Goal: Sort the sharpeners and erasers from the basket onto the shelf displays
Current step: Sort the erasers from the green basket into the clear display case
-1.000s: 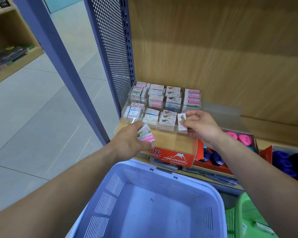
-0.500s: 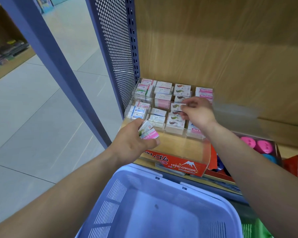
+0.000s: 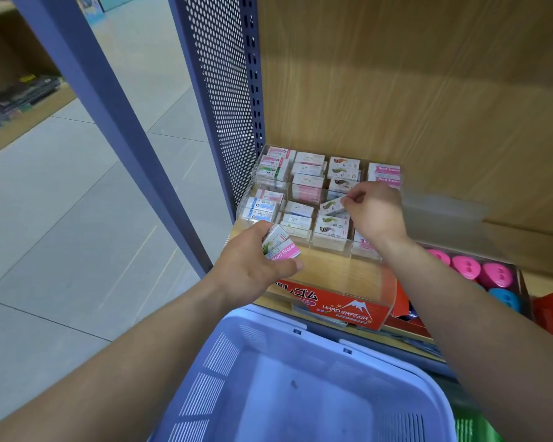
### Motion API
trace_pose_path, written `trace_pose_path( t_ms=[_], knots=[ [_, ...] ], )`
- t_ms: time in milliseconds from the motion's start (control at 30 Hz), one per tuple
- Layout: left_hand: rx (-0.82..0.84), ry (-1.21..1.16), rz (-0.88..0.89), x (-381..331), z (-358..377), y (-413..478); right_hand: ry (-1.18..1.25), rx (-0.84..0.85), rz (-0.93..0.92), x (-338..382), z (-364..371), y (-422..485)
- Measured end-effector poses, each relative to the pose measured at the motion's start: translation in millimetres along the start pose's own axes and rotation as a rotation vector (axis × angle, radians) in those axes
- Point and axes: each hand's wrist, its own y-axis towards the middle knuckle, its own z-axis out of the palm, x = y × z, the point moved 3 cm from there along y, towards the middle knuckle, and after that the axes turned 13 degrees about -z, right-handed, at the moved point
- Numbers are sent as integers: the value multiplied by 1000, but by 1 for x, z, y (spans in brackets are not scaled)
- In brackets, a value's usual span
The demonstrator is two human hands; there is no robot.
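A clear tiered eraser display (image 3: 369,275) with a red "Hard Eraser" front stands on the wooden shelf, its compartments filled with boxed erasers. My left hand (image 3: 253,266) grips a small stack of erasers (image 3: 280,245), the pink-labelled one at the bottom, just in front of the display's left side. My right hand (image 3: 372,212) pinches a single green-and-white eraser (image 3: 331,206) tilted over the middle compartments. The blue basket (image 3: 224,362) sits below my arms; its visible floor holds nothing.
A red box with pink and blue sharpeners (image 3: 479,272) stands right of the display. A perforated blue side panel (image 3: 221,90) borders the shelf on the left. A green basket corner (image 3: 470,429) shows at bottom right. Tiled aisle floor lies to the left.
My right hand carried its eraser from the front right compartment back and left to the middle tier. The left hand kept its stack, shifting slightly.
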Motion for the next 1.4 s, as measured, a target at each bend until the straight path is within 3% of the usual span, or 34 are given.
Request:
trace_pose_path(
  t_ms=[100,200,367,467,700,933,1233,1400],
  knots=[
    [-3,1,5,-1,0,-2,-34,-32,-82,-3,-4,-7],
    [-4,10,6,-3,1,-4,92,-9,-84,9,-20,-24],
    [10,31,14,-10,7,-8,597,297,-6,61,-31,-67],
    [35,18,46,-15,11,-13,749,448,71,80,-31,-84],
    [11,3,120,-17,6,-19,885,406,132,76,-47,-90],
    [16,167,19,-8,8,-19,770,449,204,57,-53,-105],
    [44,174,-39,1,12,-8,395,60,221,-18,-80,-85],
    [-26,99,4,0,11,-1,102,-17,72,-40,-76,-46]
  ],
)
